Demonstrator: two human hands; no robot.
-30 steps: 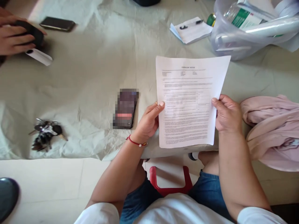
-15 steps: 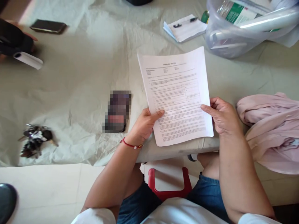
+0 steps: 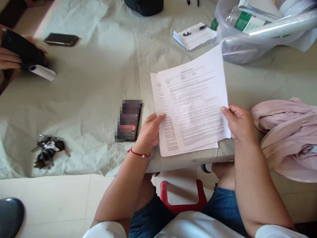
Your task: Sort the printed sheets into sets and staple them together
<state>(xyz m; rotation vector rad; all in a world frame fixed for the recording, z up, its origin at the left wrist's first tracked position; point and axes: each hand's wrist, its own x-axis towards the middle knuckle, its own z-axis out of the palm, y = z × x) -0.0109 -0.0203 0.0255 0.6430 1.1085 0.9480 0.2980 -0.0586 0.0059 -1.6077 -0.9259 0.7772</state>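
Two overlapping printed sheets of paper [image 3: 195, 102] are held up over the table's near edge. My left hand [image 3: 150, 130] pinches the lower sheet [image 3: 167, 132] at its left side, thumb on top and fingers underneath. On the right, my right hand [image 3: 239, 120] grips the upper sheet by its right edge, with the thumb in front. The upper sheet covers most of the lower one, whose left strip of text shows. A smartphone [image 3: 130, 120], partly pixelated, lies just left of my left hand.
Keys with a dark tassel [image 3: 51, 148] lie at the left. Farther back are another phone [image 3: 61, 39], a notepad with a pen [image 3: 194, 36] and a clear plastic tub [image 3: 237, 54]. Pink cloth [image 3: 292, 138] is at the right. At the far left, another person's hand [image 3: 10, 59] holds a black device.
The sheets, which looked like one stack, have slid apart sideways. My right hand has shifted right with the upper sheet, uncovering the lower sheet's left strip.
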